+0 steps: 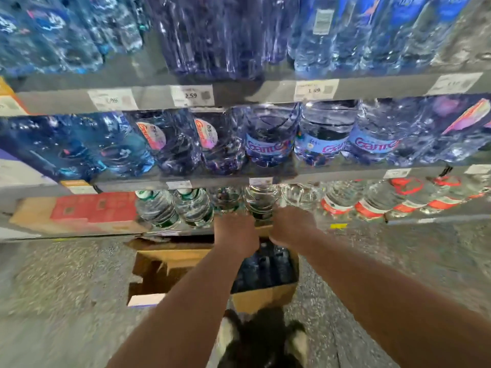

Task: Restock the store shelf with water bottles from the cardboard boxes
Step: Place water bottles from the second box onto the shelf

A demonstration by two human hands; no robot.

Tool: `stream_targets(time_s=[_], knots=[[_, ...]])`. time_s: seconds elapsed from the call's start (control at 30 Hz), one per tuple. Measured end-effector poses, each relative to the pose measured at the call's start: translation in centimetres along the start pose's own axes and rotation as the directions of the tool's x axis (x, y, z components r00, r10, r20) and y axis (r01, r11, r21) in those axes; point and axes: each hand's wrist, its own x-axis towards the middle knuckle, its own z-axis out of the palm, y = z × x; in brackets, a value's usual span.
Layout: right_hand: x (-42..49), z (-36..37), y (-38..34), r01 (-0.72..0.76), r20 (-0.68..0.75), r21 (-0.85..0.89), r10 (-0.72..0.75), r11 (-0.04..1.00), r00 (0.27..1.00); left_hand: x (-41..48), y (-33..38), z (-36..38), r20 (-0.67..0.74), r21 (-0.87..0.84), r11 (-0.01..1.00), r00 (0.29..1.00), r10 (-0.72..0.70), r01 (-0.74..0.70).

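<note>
Left hand (235, 232) and right hand (292, 227) at front edge of bottom shelf (438, 218), backs up, flanking clear water bottle (261, 205). Fingers hidden; cannot tell grip. Open cardboard box (265, 296) on floor beneath, dark bottles (265, 266) inside.

bottom shelf (438, 218): bottles (156, 208) packed tight | cardboard box (261, 298): left half free

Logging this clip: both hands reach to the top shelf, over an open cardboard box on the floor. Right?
Not quite. In the head view the left hand and right hand reach to the bottom shelf, over the open box on the floor.
</note>
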Motion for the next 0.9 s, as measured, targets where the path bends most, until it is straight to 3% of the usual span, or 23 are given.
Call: stream_targets(time_s=[0.3, 0.53, 0.67, 0.73, 0.8, 0.9], knots=[[6.7, 12.6, 1.6, -0.142, 0.178, 0.100, 0.123, 0.985, 0.976, 6.1, -1.4, 12.7, 0.177, -0.145, 0.989, 0.984, -0.006, 0.032], [12.0, 28.4, 4.3, -0.233, 0.332, 0.195, 0.159, 0.953, 0.930, 10.2, -0.2, 29.0, 0.336, -0.338, 0.912, 0.935, -0.115, 0.234], [15.9, 36.5, 5.6, -0.251, 0.328, 0.285, 0.152, 0.925, 0.932, 13.1, 1.6, 37.0, 0.399, -0.438, 0.822, 0.898, -0.186, 0.365], [17.6, 39.9, 6.6, -0.253, 0.334, 0.247, 0.163, 0.935, 0.928, 14.6, 2.4, 40.2, 0.417, -0.447, 0.805, 0.887, -0.199, 0.391], [19.1, 42.5, 7.6, -0.233, 0.347, 0.194, 0.156, 0.953, 0.925, 15.9, 2.8, 42.4, 0.456, -0.504, 0.709, 0.849, -0.266, 0.493], [20.5, 44.8, 8.3, -0.303, 0.353, 0.302, 0.189, 0.904, 0.916, 17.6, 3.0, 44.6, 0.525, -0.561, 0.550, 0.780, -0.342, 0.619]])
